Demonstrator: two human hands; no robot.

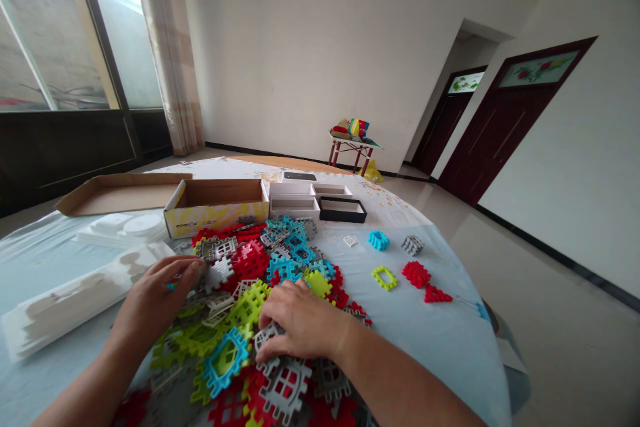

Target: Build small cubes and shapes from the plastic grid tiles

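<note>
A heap of plastic interlocking building pieces in red, lime green, blue and grey spreads before me. At the heap's left side is my left hand (163, 290), fingers curled and closed; what they hold, if anything, is hidden. A bit of blue shows under its palm, and pale grey pieces (220, 272) lie beside its fingertips. My right hand (300, 320) reaches into the middle of the heap, its thumb and fingers closed on a grey piece (267, 340). Just below lies a grey window-like piece (286, 387). A blue frame piece (226, 361) rests to the left, over green ones.
Behind the heap stand an open cardboard box (215, 220), its lid (125, 193), white boxes (294, 205) and a black tray (343, 209). White moulded packaging (75, 303) lies at left. Grouped blue pieces (379, 240), grey pieces (413, 245) and red pieces (417, 274) sit at right.
</note>
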